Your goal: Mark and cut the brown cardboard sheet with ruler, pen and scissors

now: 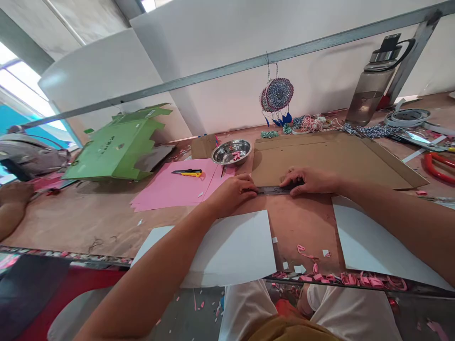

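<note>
A narrow metal ruler (273, 190) lies along the near edge of a brown cardboard sheet (302, 154). My left hand (234, 192) has its fingers closed over the ruler's left end. The right end is pinched by my right hand (311, 181), with the thumb and fingers around it. Something dark shows under the right fingers, too hidden to name. Left of my left hand, a yellow and black utility knife (188, 173) rests on pink sheets (170, 192). White sheets (241, 246) lie beneath both forearms.
Behind the hands stands a metal bowl (232, 152) with pink pieces. A green cardboard piece (113, 147) is at left, near another person's hand (14, 196). A water bottle (371, 85), tape roll (408, 117) and red-handled tool (437, 168) are at right. Pink scraps (373, 280) line the table's front edge.
</note>
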`<state>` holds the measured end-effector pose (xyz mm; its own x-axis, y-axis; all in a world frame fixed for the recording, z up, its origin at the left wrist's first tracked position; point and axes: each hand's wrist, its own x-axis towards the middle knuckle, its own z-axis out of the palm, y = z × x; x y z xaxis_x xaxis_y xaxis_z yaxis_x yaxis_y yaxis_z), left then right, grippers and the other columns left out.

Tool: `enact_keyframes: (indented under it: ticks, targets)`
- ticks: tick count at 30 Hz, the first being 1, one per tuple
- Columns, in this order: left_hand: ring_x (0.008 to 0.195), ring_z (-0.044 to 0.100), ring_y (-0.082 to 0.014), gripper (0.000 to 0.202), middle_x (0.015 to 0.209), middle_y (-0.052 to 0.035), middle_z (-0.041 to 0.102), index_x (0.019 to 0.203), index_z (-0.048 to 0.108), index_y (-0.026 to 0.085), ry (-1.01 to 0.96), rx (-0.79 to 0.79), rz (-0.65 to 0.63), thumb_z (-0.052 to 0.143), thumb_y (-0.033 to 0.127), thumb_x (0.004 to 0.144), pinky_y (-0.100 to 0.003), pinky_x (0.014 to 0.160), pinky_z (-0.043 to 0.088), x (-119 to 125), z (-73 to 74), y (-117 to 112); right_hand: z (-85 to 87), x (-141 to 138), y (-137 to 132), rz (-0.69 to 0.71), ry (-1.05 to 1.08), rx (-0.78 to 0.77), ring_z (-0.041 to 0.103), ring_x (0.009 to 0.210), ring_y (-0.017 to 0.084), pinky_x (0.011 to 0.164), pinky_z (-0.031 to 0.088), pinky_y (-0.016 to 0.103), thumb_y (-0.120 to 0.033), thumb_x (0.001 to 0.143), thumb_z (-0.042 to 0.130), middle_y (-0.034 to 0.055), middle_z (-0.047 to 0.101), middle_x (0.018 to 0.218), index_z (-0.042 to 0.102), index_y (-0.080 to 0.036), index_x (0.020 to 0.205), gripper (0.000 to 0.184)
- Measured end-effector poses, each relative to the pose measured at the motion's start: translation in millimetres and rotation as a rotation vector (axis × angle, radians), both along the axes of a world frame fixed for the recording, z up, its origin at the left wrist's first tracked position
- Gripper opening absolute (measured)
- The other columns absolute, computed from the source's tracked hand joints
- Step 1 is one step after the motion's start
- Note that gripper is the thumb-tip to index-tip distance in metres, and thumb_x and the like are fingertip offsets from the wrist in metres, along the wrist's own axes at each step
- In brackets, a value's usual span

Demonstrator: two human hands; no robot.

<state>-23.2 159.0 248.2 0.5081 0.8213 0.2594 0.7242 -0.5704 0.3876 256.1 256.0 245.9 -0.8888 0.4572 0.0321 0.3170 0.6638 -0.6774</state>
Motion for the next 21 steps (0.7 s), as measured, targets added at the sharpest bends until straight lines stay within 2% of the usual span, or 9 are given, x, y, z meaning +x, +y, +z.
enact_keyframes:
  ticks: [4, 8, 12, 14, 18, 21]
  targets:
    - [0.095, 0.064, -0.0187, 0.022, 0.102, -0.0068, 0.068, 0.086, 0.073, 0.021, 0.087, 0.038, -0.09, 0.053, 0.02, 0.093, -0.032, 0.087, 0.05, 4.3, 2.4, 0.6, 2.7, 1.3, 1.9, 0.004, 0.032, -0.049, 0.061, 0.1, 0.021, 0.092, 0.044, 0.034, -0.044, 0.088, 0.054, 0.0059, 0.071, 0.106, 0.076, -0.022, 0.104, 0.034]
    - [0.094, 0.065, -0.0185, 0.025, 0.104, -0.0069, 0.07, 0.079, 0.072, 0.02, 0.132, 0.018, -0.131, 0.05, 0.015, 0.092, -0.031, 0.087, 0.051, 8.0, 5.3, 1.7, 1.5, 5.7, 2.1, -0.138, 0.082, -0.14, 0.063, 0.098, 0.021, 0.083, 0.047, 0.031, -0.04, 0.084, 0.06, 0.0056, 0.072, 0.112, 0.072, -0.02, 0.113, 0.037]
    - [0.093, 0.066, -0.0187, 0.027, 0.103, -0.0079, 0.07, 0.08, 0.071, 0.02, 0.133, 0.017, -0.137, 0.048, 0.015, 0.092, -0.031, 0.086, 0.051, 9.2, 5.6, 1.4, -0.4, 7.1, 4.2, -0.18, 0.101, -0.153, 0.065, 0.093, 0.021, 0.08, 0.048, 0.029, -0.036, 0.078, 0.066, 0.0045, 0.074, 0.107, 0.074, -0.02, 0.109, 0.036]
    - [0.093, 0.065, -0.0187, 0.026, 0.102, -0.0082, 0.07, 0.086, 0.072, 0.02, 0.13, 0.021, -0.143, 0.047, 0.017, 0.094, -0.031, 0.085, 0.051, 9.3, 5.0, 0.5, -1.0, 6.1, 5.8, -0.16, 0.095, -0.134, 0.065, 0.091, 0.02, 0.078, 0.049, 0.029, -0.033, 0.077, 0.066, 0.0041, 0.075, 0.103, 0.075, -0.02, 0.107, 0.034]
    - [0.093, 0.064, -0.0191, 0.029, 0.103, -0.0077, 0.068, 0.116, 0.068, 0.024, 0.161, 0.044, -0.115, 0.049, 0.021, 0.095, -0.03, 0.082, 0.049, 10.0, 4.5, -1.8, -1.3, 3.7, 7.0, -0.059, 0.034, -0.088, 0.066, 0.09, 0.02, 0.078, 0.049, 0.028, -0.029, 0.075, 0.066, 0.0026, 0.075, 0.1, 0.076, -0.022, 0.102, 0.03]
    - [0.093, 0.063, -0.0187, 0.031, 0.105, -0.0075, 0.067, 0.119, 0.069, 0.027, 0.173, 0.029, -0.125, 0.049, 0.022, 0.095, -0.03, 0.083, 0.049, 11.2, 5.0, -2.3, 0.1, 2.8, 5.9, -0.03, 0.01, -0.055, 0.066, 0.092, 0.02, 0.08, 0.049, 0.029, -0.027, 0.075, 0.065, 0.0018, 0.075, 0.1, 0.077, -0.025, 0.099, 0.027]
